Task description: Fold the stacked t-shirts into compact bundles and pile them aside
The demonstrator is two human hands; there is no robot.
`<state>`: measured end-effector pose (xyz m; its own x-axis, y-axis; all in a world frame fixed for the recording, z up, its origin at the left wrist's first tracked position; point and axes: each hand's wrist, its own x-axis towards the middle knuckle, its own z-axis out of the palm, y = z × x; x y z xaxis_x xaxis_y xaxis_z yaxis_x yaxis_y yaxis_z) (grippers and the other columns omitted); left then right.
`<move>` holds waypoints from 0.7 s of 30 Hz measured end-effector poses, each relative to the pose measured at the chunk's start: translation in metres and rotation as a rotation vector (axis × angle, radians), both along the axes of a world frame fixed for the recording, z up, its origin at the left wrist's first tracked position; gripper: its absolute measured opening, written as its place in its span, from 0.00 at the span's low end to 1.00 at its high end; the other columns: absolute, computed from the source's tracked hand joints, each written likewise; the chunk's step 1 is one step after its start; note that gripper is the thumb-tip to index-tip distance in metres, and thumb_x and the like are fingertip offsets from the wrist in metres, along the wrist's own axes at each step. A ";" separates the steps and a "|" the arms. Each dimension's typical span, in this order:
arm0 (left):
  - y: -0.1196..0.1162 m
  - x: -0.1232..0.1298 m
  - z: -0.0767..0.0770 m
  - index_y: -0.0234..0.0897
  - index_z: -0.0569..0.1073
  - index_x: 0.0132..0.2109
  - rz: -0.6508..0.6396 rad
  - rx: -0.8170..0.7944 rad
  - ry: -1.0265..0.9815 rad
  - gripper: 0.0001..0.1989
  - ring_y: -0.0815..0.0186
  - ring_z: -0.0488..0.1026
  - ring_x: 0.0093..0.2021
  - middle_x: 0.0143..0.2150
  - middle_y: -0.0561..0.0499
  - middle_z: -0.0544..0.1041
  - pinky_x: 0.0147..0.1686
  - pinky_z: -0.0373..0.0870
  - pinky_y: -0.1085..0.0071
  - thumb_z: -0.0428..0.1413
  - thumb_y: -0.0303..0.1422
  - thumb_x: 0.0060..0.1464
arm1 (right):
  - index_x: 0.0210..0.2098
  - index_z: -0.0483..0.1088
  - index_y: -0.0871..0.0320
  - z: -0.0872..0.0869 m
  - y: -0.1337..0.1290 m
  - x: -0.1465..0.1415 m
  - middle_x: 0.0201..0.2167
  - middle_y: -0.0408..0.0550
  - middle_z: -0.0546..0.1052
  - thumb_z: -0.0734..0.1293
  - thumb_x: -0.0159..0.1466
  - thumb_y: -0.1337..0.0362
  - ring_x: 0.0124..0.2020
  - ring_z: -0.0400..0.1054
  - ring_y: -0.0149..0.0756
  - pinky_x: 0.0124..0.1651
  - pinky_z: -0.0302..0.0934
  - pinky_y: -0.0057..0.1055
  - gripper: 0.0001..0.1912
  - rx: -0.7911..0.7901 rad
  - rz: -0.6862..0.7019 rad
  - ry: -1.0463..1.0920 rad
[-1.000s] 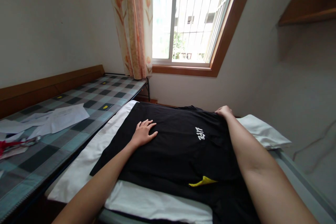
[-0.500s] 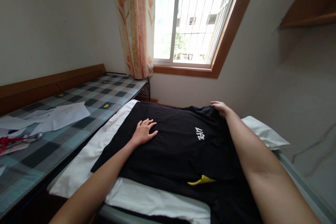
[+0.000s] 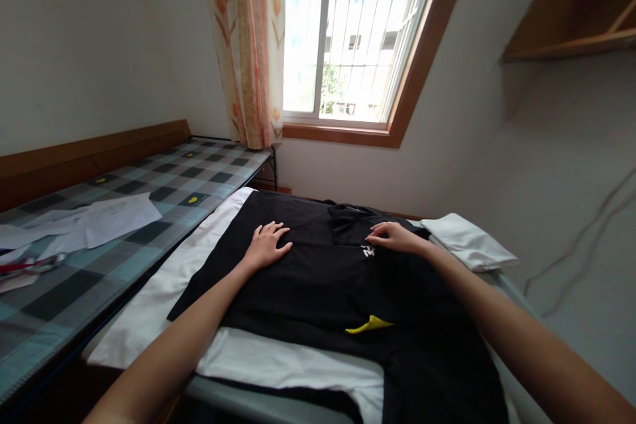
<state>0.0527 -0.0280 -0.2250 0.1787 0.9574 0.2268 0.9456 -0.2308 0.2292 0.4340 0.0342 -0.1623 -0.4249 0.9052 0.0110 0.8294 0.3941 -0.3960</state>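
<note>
Black, soft-looking fabric fills the middle of our head view: a shirt [image 3: 298,291] spread over white cloth [image 3: 278,358], with white lettering [image 3: 368,251] and a yellow patch [image 3: 371,325] on it. Our left hand [image 3: 267,248] rests palm down on it, fingers loosely spread, gripping nothing. Our right hand [image 3: 396,237] is at the turned-over flap [image 3: 348,222] beside the lettering, fingers curled with the tips close together; we cannot tell whether cloth is pinched between them. We judge the shirt light, limp and hard to damage, likely to wrinkle or slide if dragged. Edges and corners of the flap look the best places to take hold, between thumb and fingertips, with a flat palm steadying the rest. Near its far right side sits a white bundle [image 3: 467,242].
</note>
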 end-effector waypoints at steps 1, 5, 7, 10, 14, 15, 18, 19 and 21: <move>0.000 0.000 0.000 0.45 0.69 0.61 0.001 -0.001 0.002 0.25 0.54 0.56 0.68 0.66 0.48 0.66 0.66 0.49 0.50 0.49 0.48 0.60 | 0.25 0.76 0.56 -0.003 -0.004 0.000 0.29 0.46 0.79 0.67 0.59 0.50 0.35 0.72 0.39 0.41 0.63 0.29 0.17 -0.001 0.025 -0.009; 0.000 0.000 0.000 0.45 0.69 0.61 -0.004 -0.003 0.007 0.25 0.54 0.56 0.68 0.66 0.47 0.66 0.66 0.48 0.50 0.49 0.48 0.60 | 0.32 0.76 0.55 -0.004 -0.011 -0.014 0.33 0.46 0.80 0.64 0.62 0.53 0.35 0.72 0.37 0.41 0.62 0.29 0.14 0.150 -0.035 -0.010; 0.001 -0.001 -0.001 0.46 0.69 0.61 -0.003 -0.005 0.006 0.25 0.54 0.56 0.68 0.66 0.47 0.66 0.66 0.48 0.50 0.49 0.48 0.60 | 0.34 0.75 0.54 -0.004 -0.016 -0.032 0.35 0.46 0.80 0.65 0.62 0.55 0.36 0.72 0.37 0.40 0.61 0.28 0.11 0.187 -0.049 -0.028; 0.002 -0.001 -0.002 0.47 0.69 0.61 -0.005 -0.007 0.000 0.25 0.54 0.56 0.68 0.66 0.47 0.66 0.66 0.48 0.49 0.49 0.48 0.60 | 0.35 0.75 0.53 -0.008 -0.026 -0.062 0.38 0.46 0.80 0.67 0.61 0.57 0.38 0.73 0.37 0.38 0.61 0.27 0.08 0.123 -0.075 -0.097; 0.002 -0.002 -0.003 0.46 0.69 0.61 -0.009 -0.001 0.001 0.25 0.53 0.56 0.68 0.66 0.47 0.66 0.66 0.48 0.49 0.49 0.48 0.60 | 0.37 0.75 0.53 -0.010 -0.028 -0.078 0.38 0.51 0.80 0.64 0.64 0.53 0.40 0.74 0.43 0.40 0.64 0.34 0.12 0.065 -0.265 -0.136; 0.002 -0.002 -0.003 0.46 0.69 0.61 -0.009 0.002 0.003 0.25 0.53 0.56 0.68 0.66 0.46 0.66 0.66 0.49 0.49 0.49 0.48 0.60 | 0.39 0.75 0.53 -0.009 -0.026 -0.075 0.39 0.53 0.80 0.62 0.65 0.52 0.41 0.74 0.46 0.42 0.64 0.36 0.15 0.087 -0.357 -0.129; 0.002 -0.001 -0.002 0.45 0.69 0.61 -0.014 0.006 0.007 0.25 0.53 0.56 0.68 0.66 0.46 0.66 0.66 0.49 0.48 0.49 0.48 0.60 | 0.44 0.73 0.55 -0.006 -0.018 -0.054 0.43 0.60 0.78 0.58 0.67 0.50 0.46 0.73 0.52 0.45 0.64 0.42 0.19 0.114 -0.653 -0.106; 0.002 -0.001 -0.002 0.45 0.69 0.61 -0.015 0.006 0.008 0.25 0.52 0.56 0.68 0.66 0.46 0.66 0.66 0.49 0.48 0.49 0.48 0.60 | 0.46 0.73 0.56 -0.005 -0.015 -0.044 0.44 0.61 0.78 0.58 0.67 0.50 0.47 0.73 0.53 0.46 0.64 0.44 0.20 0.104 -0.733 -0.098; 0.001 -0.001 -0.001 0.45 0.69 0.61 -0.014 0.002 0.010 0.26 0.52 0.57 0.68 0.66 0.46 0.66 0.66 0.49 0.48 0.49 0.48 0.60 | 0.50 0.71 0.57 -0.005 -0.012 -0.024 0.47 0.63 0.76 0.58 0.66 0.50 0.49 0.72 0.54 0.48 0.64 0.46 0.22 0.098 -0.852 -0.089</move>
